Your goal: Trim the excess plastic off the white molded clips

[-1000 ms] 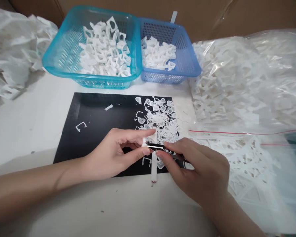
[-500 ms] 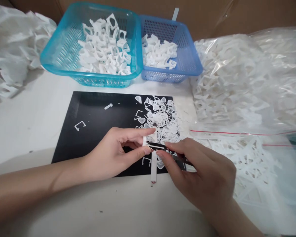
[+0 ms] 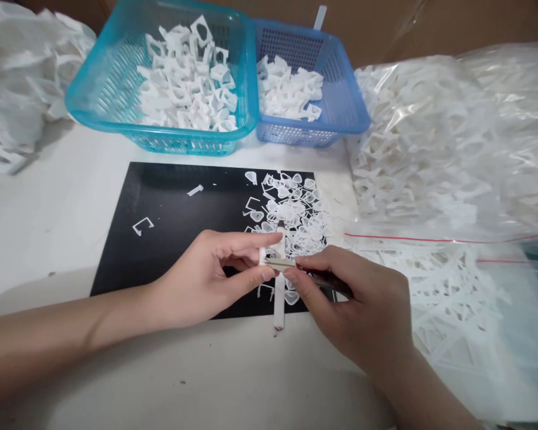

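My left hand (image 3: 224, 269) pinches a small white plastic part (image 3: 263, 255) between thumb and fingers. In my right hand (image 3: 358, 298) is a slim tool with a dark handle (image 3: 329, 280); its flat, light metal tip (image 3: 280, 263) touches the part. Both hands are just over a black mat (image 3: 152, 251). Under my fingertips a white strip (image 3: 278, 304) with a dark tip lies across the mat's front edge. Small white scraps (image 3: 296, 209) are heaped on the mat's right side.
Behind the mat are a teal basket (image 3: 233, 140) and a blue basket (image 3: 296, 132), both holding white parts. Clear bags of white pieces (image 3: 430, 149) lie at the right. More white parts (image 3: 27, 77) are piled at the far left. Two loose scraps (image 3: 143, 226) are on the mat's left.
My right hand has shifted slightly left and turned the tool, so its tip shows a broader, lighter face. My left hand has stayed on the white part. The view has shifted slightly.
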Tool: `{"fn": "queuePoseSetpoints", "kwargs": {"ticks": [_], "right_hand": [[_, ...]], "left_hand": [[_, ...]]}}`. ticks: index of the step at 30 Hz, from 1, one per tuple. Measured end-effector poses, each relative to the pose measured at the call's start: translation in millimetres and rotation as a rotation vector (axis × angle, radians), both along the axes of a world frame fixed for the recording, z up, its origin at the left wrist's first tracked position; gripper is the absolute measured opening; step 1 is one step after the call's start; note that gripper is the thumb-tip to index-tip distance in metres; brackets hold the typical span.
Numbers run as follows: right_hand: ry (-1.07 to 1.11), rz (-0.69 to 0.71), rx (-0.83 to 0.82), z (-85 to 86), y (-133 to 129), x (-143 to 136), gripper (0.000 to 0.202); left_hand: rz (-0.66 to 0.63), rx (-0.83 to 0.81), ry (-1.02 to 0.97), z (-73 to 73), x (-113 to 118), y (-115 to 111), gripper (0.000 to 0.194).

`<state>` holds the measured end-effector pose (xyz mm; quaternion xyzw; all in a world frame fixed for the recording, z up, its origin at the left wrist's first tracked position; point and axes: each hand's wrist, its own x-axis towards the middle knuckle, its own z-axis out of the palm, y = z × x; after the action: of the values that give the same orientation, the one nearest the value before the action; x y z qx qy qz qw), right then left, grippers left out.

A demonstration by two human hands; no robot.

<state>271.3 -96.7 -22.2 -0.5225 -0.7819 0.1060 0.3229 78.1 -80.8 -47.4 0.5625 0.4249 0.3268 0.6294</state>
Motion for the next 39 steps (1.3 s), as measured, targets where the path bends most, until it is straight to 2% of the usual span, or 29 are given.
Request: {"fn": "queuePoseSetpoints", "kwargs": {"ticks": [9, 25, 31, 39], "right_hand": [[0.041, 0.009, -0.058, -0.1, 2.5, 0.4, 0.02], [0.138, 0.027, -0.215, 2.4, 5.8, 2.7, 0.013], [0.061, 0.028, -0.054, 0.9, 6.0, 5.2, 0.014], [-0.032, 0.036, 0.102, -2.2, 4.4, 4.4, 0.014]], "left_hand": [[-0.008, -0.019, -0.013, 2.2, 0.3, -0.7, 0.036], [-0.034, 0.062, -0.019, 0.7, -1.8, -1.4, 0.038], [0.008, 0.183, -0.013, -0.7, -1.8, 0.2, 0.035], [0.04, 0.188, 0.017, -2.0, -3.0, -2.8, 0.036]]}}
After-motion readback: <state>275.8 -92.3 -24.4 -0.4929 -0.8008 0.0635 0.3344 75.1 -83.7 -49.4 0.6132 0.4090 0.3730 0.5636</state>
